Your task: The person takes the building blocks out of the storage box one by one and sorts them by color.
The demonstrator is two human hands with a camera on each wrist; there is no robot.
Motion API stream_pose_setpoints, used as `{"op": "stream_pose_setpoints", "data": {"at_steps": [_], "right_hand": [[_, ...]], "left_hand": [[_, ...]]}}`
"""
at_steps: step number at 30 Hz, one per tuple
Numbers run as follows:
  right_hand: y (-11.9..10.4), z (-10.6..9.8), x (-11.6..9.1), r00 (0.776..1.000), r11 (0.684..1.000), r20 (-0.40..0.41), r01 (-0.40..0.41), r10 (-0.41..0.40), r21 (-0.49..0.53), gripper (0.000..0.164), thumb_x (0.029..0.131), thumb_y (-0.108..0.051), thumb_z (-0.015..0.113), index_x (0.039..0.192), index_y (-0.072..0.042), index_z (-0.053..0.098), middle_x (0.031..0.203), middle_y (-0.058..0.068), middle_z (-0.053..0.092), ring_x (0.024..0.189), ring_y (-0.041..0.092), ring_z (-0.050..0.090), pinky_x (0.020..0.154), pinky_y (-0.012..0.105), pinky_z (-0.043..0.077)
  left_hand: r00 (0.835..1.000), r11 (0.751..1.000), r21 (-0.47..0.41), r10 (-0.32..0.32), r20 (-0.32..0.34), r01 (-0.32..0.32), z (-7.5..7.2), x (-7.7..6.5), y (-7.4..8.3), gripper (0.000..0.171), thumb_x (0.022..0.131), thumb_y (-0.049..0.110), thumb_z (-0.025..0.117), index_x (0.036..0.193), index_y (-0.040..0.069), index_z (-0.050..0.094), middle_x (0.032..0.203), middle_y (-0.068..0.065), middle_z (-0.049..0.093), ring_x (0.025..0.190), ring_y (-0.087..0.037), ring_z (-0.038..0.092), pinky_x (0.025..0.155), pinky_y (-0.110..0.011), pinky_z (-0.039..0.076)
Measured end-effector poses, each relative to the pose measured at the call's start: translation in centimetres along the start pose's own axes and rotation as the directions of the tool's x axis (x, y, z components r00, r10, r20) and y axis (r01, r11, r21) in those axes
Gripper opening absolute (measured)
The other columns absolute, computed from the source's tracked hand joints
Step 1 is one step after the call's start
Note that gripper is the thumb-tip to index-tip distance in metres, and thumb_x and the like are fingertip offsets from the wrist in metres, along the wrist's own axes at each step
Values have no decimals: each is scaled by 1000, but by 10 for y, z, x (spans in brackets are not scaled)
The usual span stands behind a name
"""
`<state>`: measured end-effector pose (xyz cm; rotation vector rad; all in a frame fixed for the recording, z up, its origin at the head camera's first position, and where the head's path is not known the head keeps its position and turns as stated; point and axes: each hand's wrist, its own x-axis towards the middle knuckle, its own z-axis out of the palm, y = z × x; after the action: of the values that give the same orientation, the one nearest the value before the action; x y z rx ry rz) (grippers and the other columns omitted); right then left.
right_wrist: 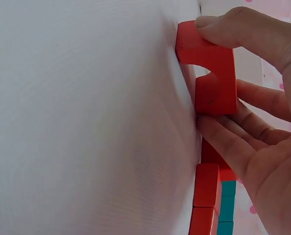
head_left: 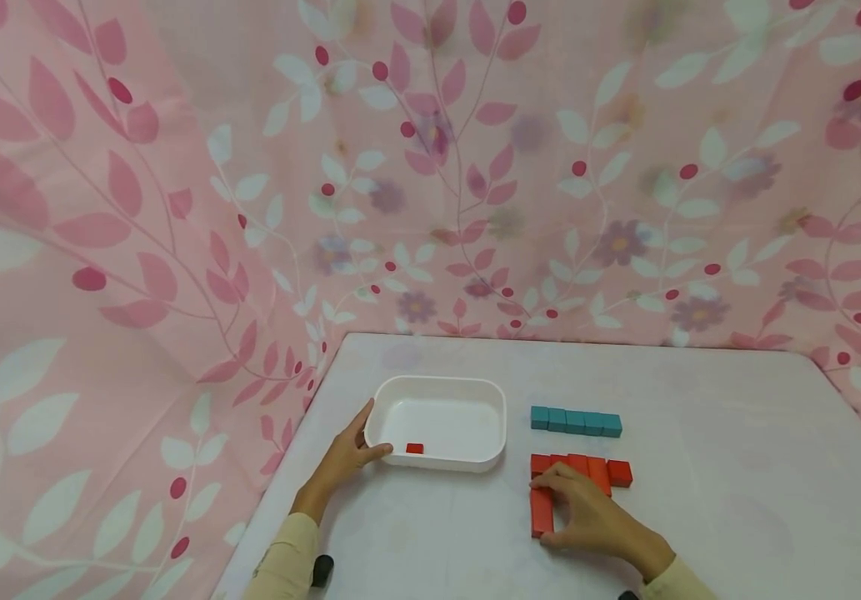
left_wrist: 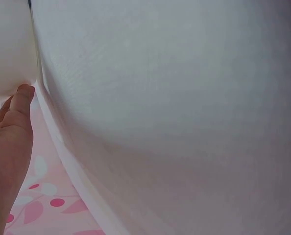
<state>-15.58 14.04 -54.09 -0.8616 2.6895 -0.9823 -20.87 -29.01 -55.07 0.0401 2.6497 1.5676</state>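
Observation:
My left hand (head_left: 346, 457) holds the near left corner of a white rectangular tray (head_left: 441, 429), its thumb at the front rim and its fingers along the left side. A small red block (head_left: 415, 448) lies inside the tray by the front wall. To the right, my right hand (head_left: 591, 515) grips a red arch-shaped block (right_wrist: 219, 63), thumb on one end and fingertips at the other. The arch's cut-out shows in the right wrist view. Just beyond it, several red blocks (head_left: 598, 473) stand in a row, partly hidden behind my fingers.
Behind the red blocks, several teal blocks (head_left: 576, 422) form a straight row. A white cloth covers the table (head_left: 738, 442). Pink floral curtains (head_left: 475, 208) hang along its back and left. A small black object (head_left: 322, 571) shows beside my left sleeve.

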Motion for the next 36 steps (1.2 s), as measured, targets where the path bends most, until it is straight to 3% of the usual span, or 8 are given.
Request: {"op": "stream_pose_setpoints", "data": {"at_steps": [2,4,12,16,18,25,32,36], "right_hand": [[0,-1,0,1000,1000,8,-1,1,-3,65,67,-42,88,123,-19,64,114,-14,52,107,11,50,86,32,55],[0,-1,0,1000,1000,11,-2,2,0,65,68,-41,88,124,-19,64,114,-14,52,107,12,50,87,32,55],[-1,-2,1,1000,1000,10,0,0,-8,68,68,-45,87,126,-16,64,113,-13,52,103,11,52,86,31,55],[-10,-12,6,999,1000,-10,31,-31,-4,69,70,-49,85,126,-14,63,112,-9,56,99,13,55,85,31,55],[-18,-21,13,998,998,-30,62,-61,23,66,72,-49,84,124,-13,64,109,-8,59,97,14,58,83,33,56],[-54,-39,61,982,980,-92,175,-166,98,50,77,-40,83,118,-17,65,105,-13,61,96,12,62,80,31,58],[-81,-15,125,952,944,-104,299,-287,137,36,82,-22,81,114,-11,68,106,-6,64,96,13,64,81,31,57],[-88,5,156,947,926,-61,322,-316,200,32,83,-14,78,113,-5,68,106,4,67,99,24,64,81,35,58]], "left_hand": [[1000,1000,-7,9,-2,-9,0,0,-1,99,78,24,83,157,25,22,159,-7,27,135,-34,41,102,-43,43],[1000,1000,-7,23,8,-23,-1,-4,8,99,79,22,82,157,19,22,158,-11,26,134,-37,42,101,-44,44],[1000,1000,3,29,-6,-29,-2,-7,15,98,79,20,82,157,19,22,157,-13,28,133,-39,42,101,-46,44],[1000,999,-28,27,16,-27,-5,-13,31,97,81,13,81,156,13,21,158,-15,26,134,-40,40,102,-47,43],[999,999,-20,25,21,-25,-4,-12,27,97,81,14,81,157,13,20,158,-15,25,134,-40,40,101,-46,43],[1000,1000,-16,26,2,-26,-1,-1,2,100,78,21,83,157,24,22,158,-9,28,134,-35,43,102,-44,44],[999,999,-28,36,3,-36,-1,1,-3,102,76,28,85,156,26,23,158,-8,29,133,-33,44,102,-41,43],[999,999,-25,35,8,-35,-1,0,-1,102,75,30,84,157,26,23,157,-8,30,133,-33,45,102,-40,44]]}}
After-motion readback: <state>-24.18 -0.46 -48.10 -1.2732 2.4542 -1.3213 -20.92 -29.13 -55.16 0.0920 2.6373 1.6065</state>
